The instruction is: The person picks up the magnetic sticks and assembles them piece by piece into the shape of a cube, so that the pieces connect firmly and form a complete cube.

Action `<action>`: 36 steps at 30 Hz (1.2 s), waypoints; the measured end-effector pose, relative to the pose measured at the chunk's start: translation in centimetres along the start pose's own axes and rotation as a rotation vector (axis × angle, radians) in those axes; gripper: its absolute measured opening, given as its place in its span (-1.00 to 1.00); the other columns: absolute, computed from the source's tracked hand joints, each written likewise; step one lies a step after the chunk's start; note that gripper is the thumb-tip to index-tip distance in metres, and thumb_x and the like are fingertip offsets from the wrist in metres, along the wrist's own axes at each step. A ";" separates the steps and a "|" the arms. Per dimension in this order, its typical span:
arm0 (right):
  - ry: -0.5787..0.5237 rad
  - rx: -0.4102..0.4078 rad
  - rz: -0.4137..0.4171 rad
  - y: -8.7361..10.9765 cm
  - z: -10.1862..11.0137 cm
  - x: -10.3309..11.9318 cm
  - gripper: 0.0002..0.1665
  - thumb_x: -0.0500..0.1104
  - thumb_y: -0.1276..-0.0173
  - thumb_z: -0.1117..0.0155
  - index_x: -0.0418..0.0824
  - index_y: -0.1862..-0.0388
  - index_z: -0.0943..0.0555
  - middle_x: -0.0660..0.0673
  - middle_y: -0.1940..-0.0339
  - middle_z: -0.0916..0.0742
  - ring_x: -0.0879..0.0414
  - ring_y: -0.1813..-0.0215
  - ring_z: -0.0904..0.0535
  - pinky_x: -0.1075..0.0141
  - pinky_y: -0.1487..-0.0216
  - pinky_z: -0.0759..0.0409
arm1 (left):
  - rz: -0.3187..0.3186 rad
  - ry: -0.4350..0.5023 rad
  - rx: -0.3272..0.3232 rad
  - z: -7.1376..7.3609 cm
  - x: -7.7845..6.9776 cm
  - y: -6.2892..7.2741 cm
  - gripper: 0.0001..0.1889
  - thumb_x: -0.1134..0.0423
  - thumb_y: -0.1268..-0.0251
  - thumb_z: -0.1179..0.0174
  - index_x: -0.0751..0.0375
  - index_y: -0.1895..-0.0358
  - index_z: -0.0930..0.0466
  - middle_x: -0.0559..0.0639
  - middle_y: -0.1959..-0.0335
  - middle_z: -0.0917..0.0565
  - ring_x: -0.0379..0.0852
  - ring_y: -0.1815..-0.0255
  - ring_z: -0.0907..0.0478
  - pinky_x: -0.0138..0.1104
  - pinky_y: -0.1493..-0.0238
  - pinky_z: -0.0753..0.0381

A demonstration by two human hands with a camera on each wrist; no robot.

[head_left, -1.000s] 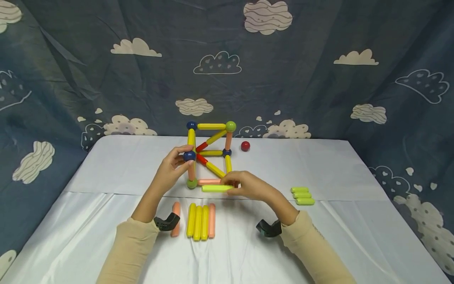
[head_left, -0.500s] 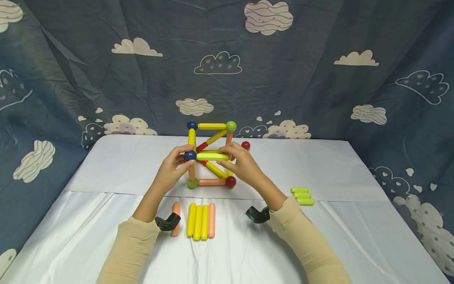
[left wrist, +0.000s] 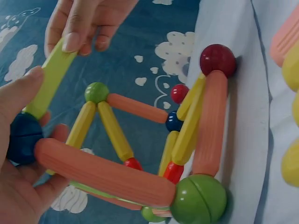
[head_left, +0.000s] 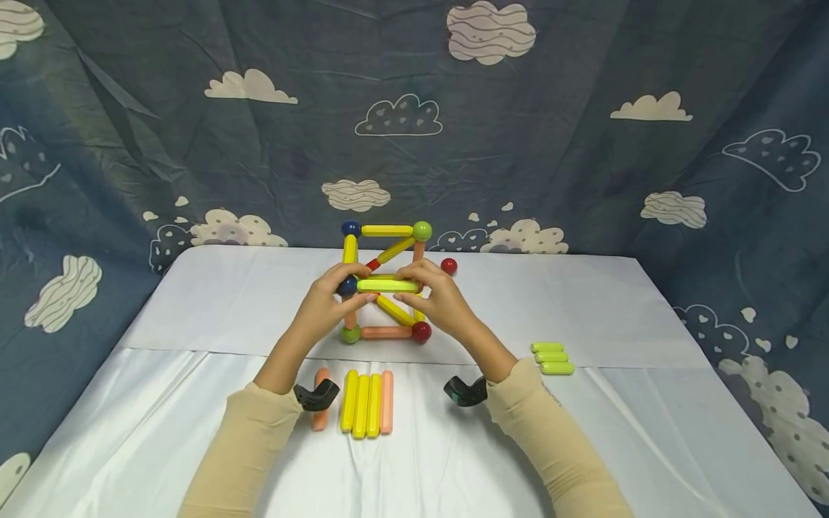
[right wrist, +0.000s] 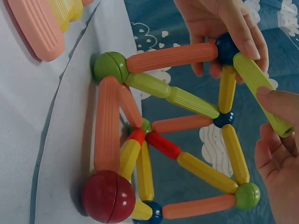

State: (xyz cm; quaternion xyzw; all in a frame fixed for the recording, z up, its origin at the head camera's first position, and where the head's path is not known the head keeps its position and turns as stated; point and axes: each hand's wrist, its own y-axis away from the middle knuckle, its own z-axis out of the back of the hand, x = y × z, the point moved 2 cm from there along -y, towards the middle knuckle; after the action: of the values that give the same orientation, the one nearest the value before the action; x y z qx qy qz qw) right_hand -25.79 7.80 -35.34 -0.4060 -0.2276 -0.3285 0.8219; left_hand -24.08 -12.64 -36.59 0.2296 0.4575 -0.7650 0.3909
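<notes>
A light green rod [head_left: 388,285] lies level at the front of a frame of rods and balls, its left end at a dark blue ball [left wrist: 24,138]. My left hand [head_left: 327,301] pinches the rod near that ball, thumb on the rod in the left wrist view. My right hand [head_left: 440,295] pinches the rod's free end between thumb and fingers. An orange rod [right wrist: 173,57] joins the blue ball to a green ball [right wrist: 110,66] standing on the table. From there another orange rod [head_left: 386,332] runs to a dark red ball [head_left: 422,332].
Several yellow rods [head_left: 360,406] lie side by side in front with an orange rod [head_left: 386,403]. One more orange rod [head_left: 320,419] is partly covered by the left wrist camera. Short green rods [head_left: 552,357] rest at right; a loose red ball [head_left: 449,266] sits behind the frame.
My right hand has raised the light green rod from the frame's lower front to the blue ball. My left hand has shifted right from the ball onto the rod.
</notes>
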 end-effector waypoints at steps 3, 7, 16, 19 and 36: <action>-0.001 0.015 0.001 0.0 0.0 -0.3 -0.68 -0.26 -0.06 -0.37 -0.22 0.15 -0.60 -0.03 0.22 -0.57 0.14 0.23 -0.39 0.28 0.22 -0.45 | -0.010 -0.007 -0.015 -0.3 0.2 -0.2 -0.68 0.22 -0.05 -0.28 0.21 0.10 -0.53 -0.01 0.17 -0.53 -0.11 0.15 -0.44 -0.14 0.11 -0.48; -0.020 0.062 -0.039 0.4 0.4 -1.6 -0.51 -0.22 -0.02 -0.40 -0.23 0.02 -0.53 -0.06 0.12 -0.56 0.11 0.16 -0.42 0.29 0.12 -0.47 | -0.004 -0.008 -0.024 -0.6 0.5 -0.1 -0.73 0.27 -0.07 -0.25 0.20 0.12 -0.54 -0.02 0.19 -0.51 -0.13 0.17 -0.43 -0.17 0.12 -0.49; -0.089 -0.095 -0.341 2.2 2.6 -9.5 -0.39 -0.26 -0.08 -0.36 -0.34 -0.12 -0.38 -0.24 -0.04 -0.50 -0.11 -0.05 -0.40 0.13 -0.03 -0.42 | 0.010 0.000 -0.022 -0.7 0.8 0.0 -0.75 0.30 -0.11 -0.22 0.19 0.11 -0.52 -0.03 0.19 -0.49 -0.14 0.17 -0.41 -0.30 0.13 -0.46; -0.106 -0.144 -0.427 2.2 2.9 -12.1 -0.37 -0.23 -0.13 -0.33 -0.33 -0.16 -0.33 -0.24 -0.13 -0.45 -0.15 -0.12 -0.36 0.10 -0.07 -0.38 | 0.024 0.007 -0.015 -0.7 0.8 0.2 -0.75 0.29 -0.12 -0.22 0.19 0.11 -0.52 -0.03 0.18 -0.48 -0.15 0.17 -0.41 -0.30 0.12 -0.47; 0.069 0.012 -0.724 -0.6 2.1 -15.8 -0.42 -0.21 -0.21 -0.26 -0.07 -0.23 -0.39 -0.15 -0.17 -0.47 -0.06 -0.12 -0.34 0.09 -0.17 -0.28 | 0.017 0.010 -0.003 -0.7 0.5 -0.1 -0.75 0.32 -0.11 -0.22 0.19 0.10 -0.52 -0.03 0.17 -0.48 -0.14 0.17 -0.40 -0.18 0.12 -0.48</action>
State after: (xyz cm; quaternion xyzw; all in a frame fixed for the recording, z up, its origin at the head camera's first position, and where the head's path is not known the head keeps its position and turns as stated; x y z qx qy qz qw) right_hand -37.20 14.84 -43.91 -0.2830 -0.3305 -0.6105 0.6618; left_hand -24.48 -12.24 -37.26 0.2366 0.4588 -0.7598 0.3953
